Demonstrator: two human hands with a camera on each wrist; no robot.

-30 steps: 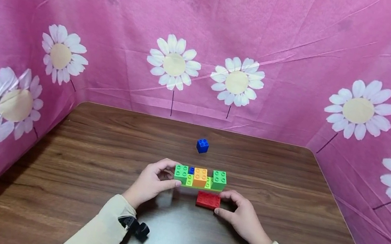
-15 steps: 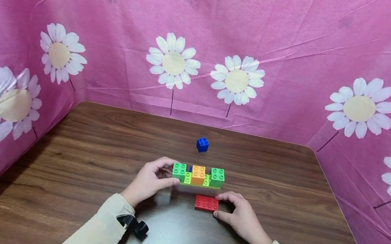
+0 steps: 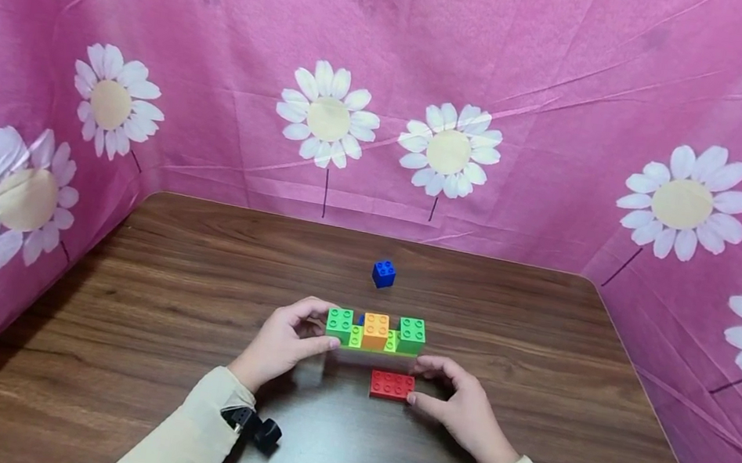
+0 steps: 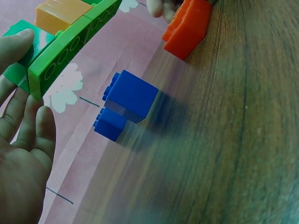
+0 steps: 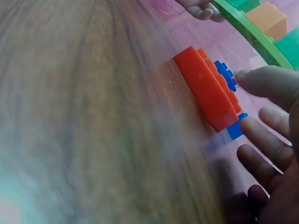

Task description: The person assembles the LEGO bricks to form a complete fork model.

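My left hand (image 3: 280, 341) holds the left end of a toy building-block assembly (image 3: 375, 332) up off the table. Its long lime-green base (image 4: 70, 51) carries a green brick at each end and an orange brick (image 3: 375, 331) in the middle. My right hand (image 3: 463, 410) has its fingers spread and loosely bent beside a red brick (image 3: 392, 386), which lies studs up on the table. Its thumb tip is by the red brick's right end; the index fingertip is near the assembly's right end. Whether either fingertip touches I cannot tell.
One blue brick (image 3: 384, 274) stands farther back on the wooden table (image 3: 232, 259). A second blue brick (image 3: 362, 320) is mostly hidden behind the assembly in the head view. A pink flowered cloth (image 3: 399, 30) surrounds the table's back and sides.
The red brick, tilted at my right fingers a second ago, now lies flat, slightly nearer me. My right index finger has lifted away from it. The left hand's assembly shifted slightly left.
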